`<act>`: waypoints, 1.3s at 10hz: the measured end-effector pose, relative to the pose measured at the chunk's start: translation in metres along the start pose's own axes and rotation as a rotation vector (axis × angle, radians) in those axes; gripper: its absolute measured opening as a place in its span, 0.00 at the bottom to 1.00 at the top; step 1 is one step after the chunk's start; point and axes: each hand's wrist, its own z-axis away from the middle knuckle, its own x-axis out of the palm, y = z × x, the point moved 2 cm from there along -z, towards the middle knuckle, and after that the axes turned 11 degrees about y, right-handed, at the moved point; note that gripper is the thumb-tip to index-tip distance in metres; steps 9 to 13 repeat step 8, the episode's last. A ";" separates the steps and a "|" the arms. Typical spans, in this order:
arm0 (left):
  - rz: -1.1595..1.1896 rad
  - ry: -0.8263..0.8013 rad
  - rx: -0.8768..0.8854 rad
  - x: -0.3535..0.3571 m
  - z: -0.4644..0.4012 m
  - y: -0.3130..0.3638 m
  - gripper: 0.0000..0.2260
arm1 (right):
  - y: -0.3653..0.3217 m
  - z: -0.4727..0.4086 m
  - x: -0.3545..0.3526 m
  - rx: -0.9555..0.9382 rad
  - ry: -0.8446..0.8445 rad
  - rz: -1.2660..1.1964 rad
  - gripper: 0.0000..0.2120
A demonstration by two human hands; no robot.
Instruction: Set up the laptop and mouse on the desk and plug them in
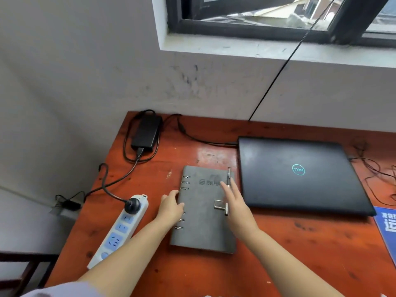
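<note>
A closed black laptop (300,174) lies on the red wooden desk (278,254) at the right, with a charger cable in its back left corner. The black power brick (146,132) sits at the desk's far left corner. Its plug sits in a white power strip (120,230) near the left edge. A grey ring-bound notebook (203,228) with a pen (228,189) on it lies in the middle. My left hand (171,206) rests on the notebook's left edge. My right hand (235,202) hovers flat over its right side by the pen. No mouse is visible.
Thin black cables (377,168) lie tangled at the desk's right edge. A blue printed sheet (387,228) pokes in at the right. A black wire (289,58) runs from the window down behind the desk. A dark chair frame (25,266) stands at the lower left.
</note>
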 end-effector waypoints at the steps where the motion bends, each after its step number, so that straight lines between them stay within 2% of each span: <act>1: -0.005 -0.037 0.015 -0.002 -0.002 0.000 0.20 | -0.026 0.004 0.014 -0.173 -0.196 0.143 0.36; 2: 0.002 -0.054 0.025 -0.004 0.000 -0.002 0.19 | -0.040 0.014 0.037 -0.253 -0.326 0.292 0.34; 4: -0.006 -0.056 0.032 -0.004 0.001 -0.002 0.20 | -0.047 0.025 0.059 -0.241 -0.271 0.600 0.29; 5: -0.019 -0.051 0.044 -0.004 0.001 -0.004 0.20 | -0.047 0.025 0.062 -0.207 -0.281 0.605 0.29; 6: -0.015 -0.065 0.039 -0.003 0.001 -0.007 0.19 | -0.046 0.025 0.053 -0.180 -0.297 0.503 0.33; 7: 0.018 -0.040 0.057 -0.002 0.001 -0.011 0.19 | -0.044 0.025 0.033 -0.148 -0.272 0.356 0.41; 8: 0.040 0.007 0.055 -0.007 0.010 -0.022 0.17 | -0.048 0.014 -0.009 -0.037 -0.149 0.152 0.41; 13: 0.040 0.007 0.055 -0.007 0.010 -0.022 0.17 | -0.048 0.014 -0.009 -0.037 -0.149 0.152 0.41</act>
